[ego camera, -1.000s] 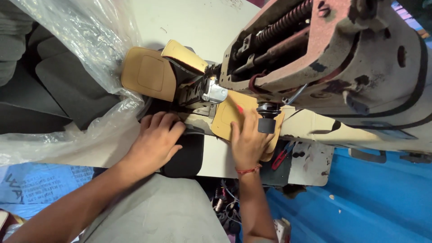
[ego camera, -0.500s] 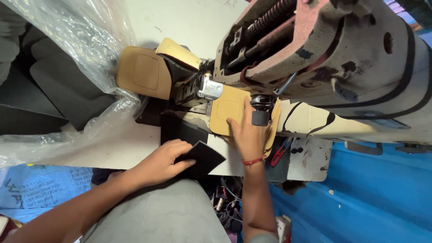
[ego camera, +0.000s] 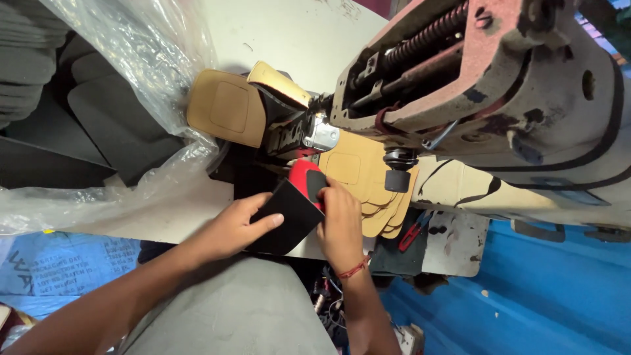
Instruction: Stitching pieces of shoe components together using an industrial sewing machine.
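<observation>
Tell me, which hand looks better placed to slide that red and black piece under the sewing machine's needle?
Probably the right hand: it already grips the red and black piece just below the sewing machine. The left hand lies farther back on the black flat piece.

Soft, even daylight fills the scene. Glare streaks the plastic sheet (ego camera: 125, 59); the pale counter (ego camera: 296, 39) looks washed out. Deep shadow sits under the machine (ego camera: 486, 85). Edges bend and blur slightly.
</observation>
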